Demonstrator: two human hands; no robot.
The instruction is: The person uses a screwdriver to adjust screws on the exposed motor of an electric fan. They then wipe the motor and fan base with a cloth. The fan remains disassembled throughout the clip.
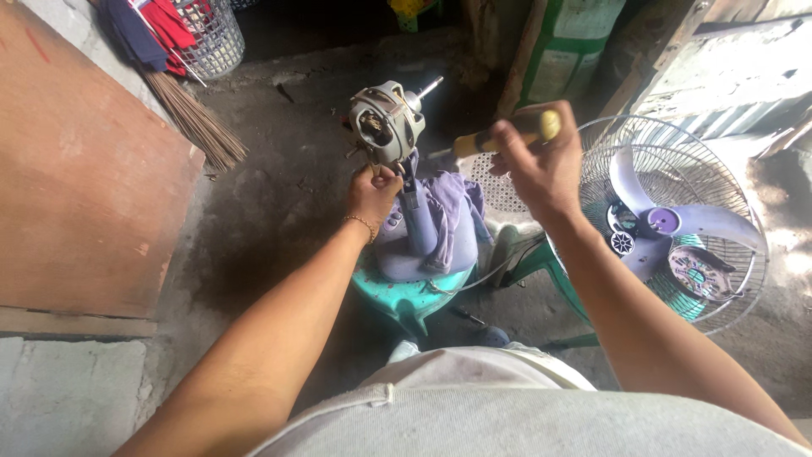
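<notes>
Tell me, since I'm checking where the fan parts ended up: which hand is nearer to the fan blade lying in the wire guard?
Right. The right hand, holding a yellow-handled screwdriver, is just left of the fan blade; the left hand is farther left, below the motor.

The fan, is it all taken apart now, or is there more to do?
Quite far along. The wire guard and purple blades already lie off to the side, and the motor is bare on its purple stand. Right now the left hand grips just under the motor while the right hand points a yellow-handled screwdriver at it. The motor is not yet off the stand.
</notes>
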